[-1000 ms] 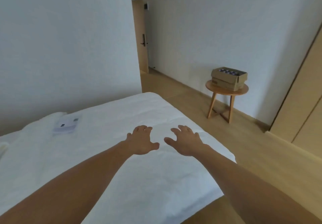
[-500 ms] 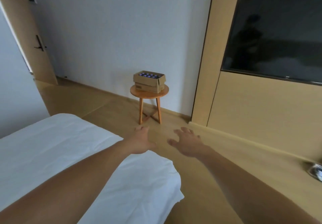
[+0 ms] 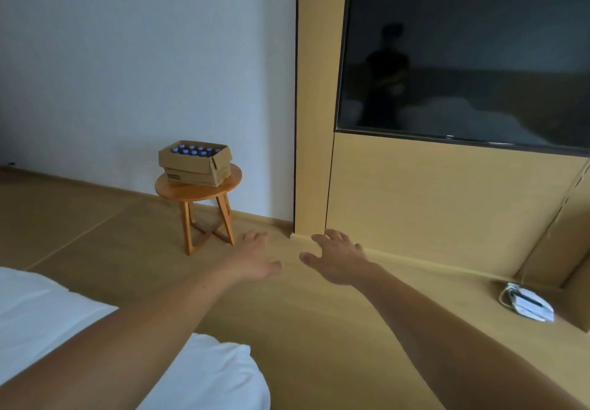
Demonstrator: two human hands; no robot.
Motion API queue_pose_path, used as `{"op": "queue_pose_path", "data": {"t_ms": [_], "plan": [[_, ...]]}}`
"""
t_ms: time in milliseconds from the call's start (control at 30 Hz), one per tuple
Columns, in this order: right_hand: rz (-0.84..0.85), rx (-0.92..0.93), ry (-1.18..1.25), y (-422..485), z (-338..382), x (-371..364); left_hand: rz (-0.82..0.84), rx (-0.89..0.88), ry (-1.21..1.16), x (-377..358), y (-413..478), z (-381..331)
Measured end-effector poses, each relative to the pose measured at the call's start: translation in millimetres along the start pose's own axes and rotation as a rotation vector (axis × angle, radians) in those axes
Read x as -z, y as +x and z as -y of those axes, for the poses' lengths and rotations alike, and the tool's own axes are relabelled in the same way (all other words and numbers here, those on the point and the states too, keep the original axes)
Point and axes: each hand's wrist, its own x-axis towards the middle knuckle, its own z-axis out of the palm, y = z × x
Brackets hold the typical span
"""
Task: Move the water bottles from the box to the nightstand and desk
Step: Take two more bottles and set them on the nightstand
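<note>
A brown cardboard box (image 3: 194, 167) sits on a small round wooden stool (image 3: 199, 191) against the white wall, left of centre. Several water bottles (image 3: 194, 150) with blue caps stand upright inside it; only their tops show. My left hand (image 3: 255, 258) and my right hand (image 3: 338, 259) reach forward side by side over the floor, fingers spread, holding nothing. Both are well short of the box, which lies beyond and to the left of them. Neither the nightstand nor the desk is in view.
A white bed (image 3: 48, 320) fills the lower left. A dark wall-mounted TV (image 3: 466, 55) hangs in a wooden panel (image 3: 431, 205) on the right. A white cabled device (image 3: 526, 302) lies on the floor at right. Wooden floor (image 3: 95, 224) stretches toward the stool.
The view has swung right, from the bed to the floor and TV wall. The stool and box have come closer and larger. Both hands stay outstretched and empty.
</note>
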Motion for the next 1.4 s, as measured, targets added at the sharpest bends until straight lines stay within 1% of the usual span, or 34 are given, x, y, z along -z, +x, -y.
{"op": "queue_pose_path", "data": {"t_ms": [133,267,400,467,600,667,767,933,1067,1233,1400], "plan": [[0.012,-0.003,0.000,50.5,-38.4,19.7,0.025,-0.001,0.034,2.8,59.4,-24.4],[0.027,0.003,-0.007,108.9,-57.8,28.4,0.035,-0.004,0.021,7.8,118.5,-34.5],[0.028,0.024,-0.027,181.1,-63.0,38.4,0.029,-0.002,0.041,16.1,188.0,-28.7],[0.035,0.029,-0.046,218.9,-63.0,43.0,0.029,0.009,0.007,20.8,229.3,-20.0],[0.053,0.010,-0.081,297.9,-59.3,57.2,-0.001,-0.003,-0.026,40.0,310.7,1.3],[0.049,0.018,-0.079,333.7,-52.7,65.9,-0.023,-0.026,-0.025,52.4,344.4,14.0],[0.039,0.043,-0.080,386.5,-40.9,74.6,-0.041,-0.012,-0.044,69.7,386.0,38.4],[0.080,0.107,-0.109,471.6,-16.8,75.9,-0.013,0.067,-0.026,87.9,444.1,88.0],[0.103,0.180,-0.101,545.9,5.5,69.6,0.001,0.133,-0.061,101.8,496.2,127.4],[0.098,0.281,-0.083,653.6,35.7,65.1,-0.045,0.251,-0.083,125.1,566.7,174.1],[0.106,0.384,-0.066,748.0,69.9,83.5,-0.133,0.379,-0.103,163.1,629.9,211.2]]}}
